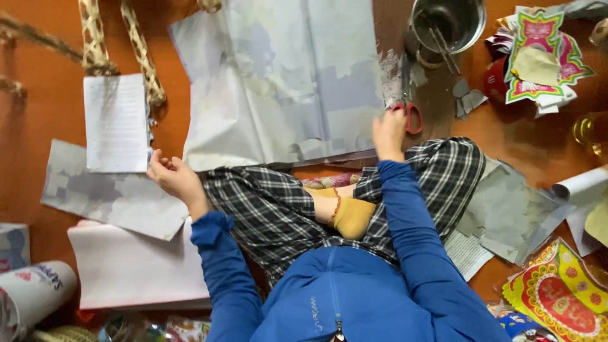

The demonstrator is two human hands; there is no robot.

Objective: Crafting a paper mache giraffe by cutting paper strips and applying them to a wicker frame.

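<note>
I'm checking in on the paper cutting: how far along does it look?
Done: grey offcuts lie by the metal bowl, and cut grey sheets sit at the left. In hand: the right hand reaches the red-handled scissors at the edge of the large grey sheet; the left hand rests open, empty. Left: that large sheet looks mostly whole.

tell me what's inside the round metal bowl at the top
The round metal bowl on the orange floor holds a thin metal tool, perhaps tongs, leaning on its rim. The shadowed bottom is too dark to tell what else is there.
</note>
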